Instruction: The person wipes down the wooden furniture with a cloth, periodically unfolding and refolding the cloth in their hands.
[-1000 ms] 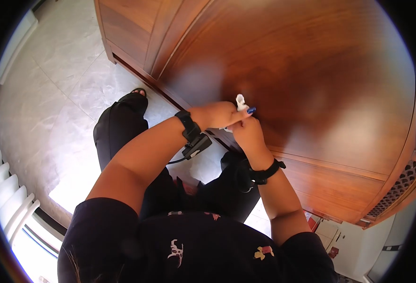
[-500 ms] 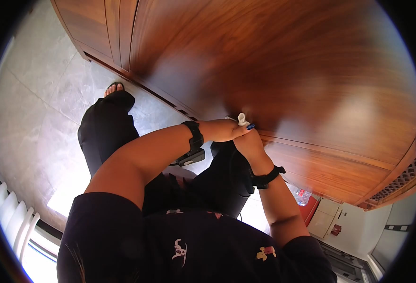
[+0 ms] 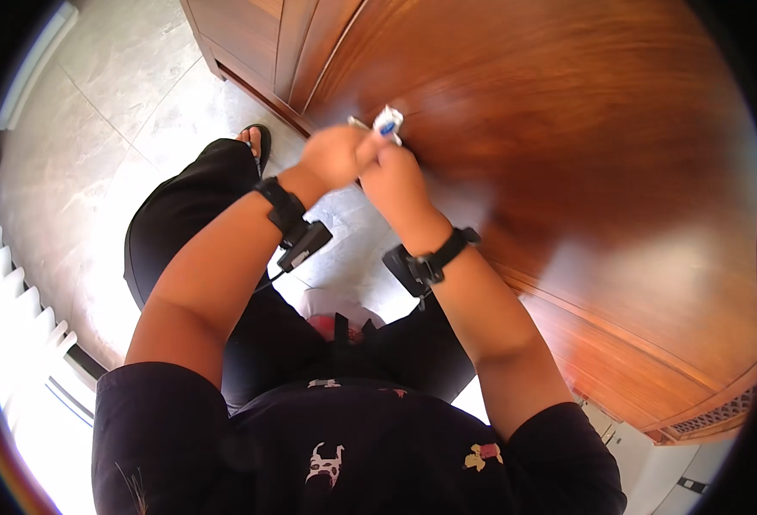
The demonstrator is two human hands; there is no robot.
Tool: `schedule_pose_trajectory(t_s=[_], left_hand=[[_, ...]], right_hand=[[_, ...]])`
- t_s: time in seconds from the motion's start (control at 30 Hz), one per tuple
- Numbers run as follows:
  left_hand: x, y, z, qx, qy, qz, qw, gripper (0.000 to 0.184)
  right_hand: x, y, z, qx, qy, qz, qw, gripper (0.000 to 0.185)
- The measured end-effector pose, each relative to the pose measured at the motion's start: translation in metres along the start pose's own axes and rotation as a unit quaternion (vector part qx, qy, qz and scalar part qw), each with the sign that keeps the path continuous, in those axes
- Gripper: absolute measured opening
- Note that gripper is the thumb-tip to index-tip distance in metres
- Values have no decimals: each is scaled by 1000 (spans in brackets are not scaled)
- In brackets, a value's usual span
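My left hand [image 3: 334, 156] and my right hand [image 3: 393, 172] meet in front of a large polished wooden panel [image 3: 550, 129]. Both are closed, with fingers folded in and thumbs close together. A crumpled white cloth [image 3: 388, 117] sticks out beyond the fingers, gripped between the two hands. A blue-painted nail shows against it. Motion blurs the left hand, and most of the cloth is hidden inside the grip.
Grey floor tiles [image 3: 95, 163] lie to the left, with my sandalled foot [image 3: 254, 142] near the furniture's base. A white radiator [image 3: 18, 335] stands at the far left. Black devices are strapped to my wrists. Below me, a seat [image 3: 336, 309] shows between my legs.
Both hands, holding the white cloth, have moved up and left in view along the wooden panel. My arms are stretched further out, and the camera view has shifted.
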State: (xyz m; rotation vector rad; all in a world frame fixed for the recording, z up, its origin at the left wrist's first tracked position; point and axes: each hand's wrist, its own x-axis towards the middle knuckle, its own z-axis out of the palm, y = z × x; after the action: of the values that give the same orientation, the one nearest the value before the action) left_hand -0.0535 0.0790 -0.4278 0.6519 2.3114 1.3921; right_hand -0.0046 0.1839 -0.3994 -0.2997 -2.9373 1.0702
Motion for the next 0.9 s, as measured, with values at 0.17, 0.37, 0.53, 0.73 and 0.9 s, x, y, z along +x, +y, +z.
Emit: schedule_pose_trajectory(t_s=[0.17,0.37,0.53,0.73,0.9], left_hand=[[19,-13,-54,26,151,-35,988,69],[18,-13,-58,45,159,3,986,63],[5,-18,-21,-9,10,-23,1000,61],[1,-15,47,16,-225,-23,974,73],[-7,18,107,27,-281,31,959,65]], right_hand=[[38,-57,20,16,5,-78,997,32],[37,-49,23,67,10,-115,991,16],[13,-11,20,10,-49,-27,998,16],[-23,55,4,-130,-125,113,977,36],[-71,106,-38,-155,-102,78,979,40]])
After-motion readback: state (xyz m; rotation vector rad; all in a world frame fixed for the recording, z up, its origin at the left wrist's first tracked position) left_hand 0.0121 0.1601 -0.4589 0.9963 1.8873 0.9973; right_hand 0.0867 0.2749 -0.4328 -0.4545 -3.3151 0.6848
